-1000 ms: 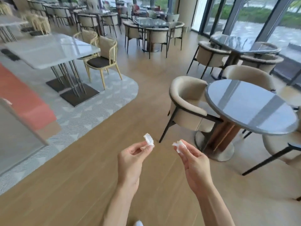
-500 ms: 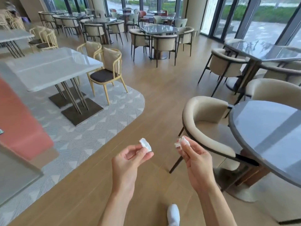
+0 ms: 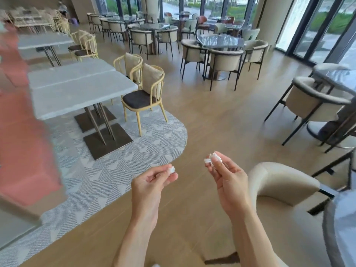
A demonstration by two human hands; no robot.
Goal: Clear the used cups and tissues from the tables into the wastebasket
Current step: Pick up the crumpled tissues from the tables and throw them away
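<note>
My left hand (image 3: 149, 182) pinches a small crumpled white tissue (image 3: 171, 169) between thumb and fingertips, held out over the wooden floor. A little to the right and higher, my right hand (image 3: 228, 180) pinches a second crumpled white tissue (image 3: 212, 158) at its fingertips. Both forearms reach forward from the bottom of the view. No wastebasket and no cups are in sight.
A beige armchair (image 3: 277, 185) stands close at my right beside a dark round table (image 3: 339, 228). A grey rectangular table (image 3: 77, 89) with yellow chairs (image 3: 144, 95) stands on a patterned carpet (image 3: 115, 166) to the left. Wooden floor runs ahead between more tables and chairs.
The view has swung left and forward past the round table, which now sits at the right edge. Both hands keep their tissues and have drawn slightly further apart.
</note>
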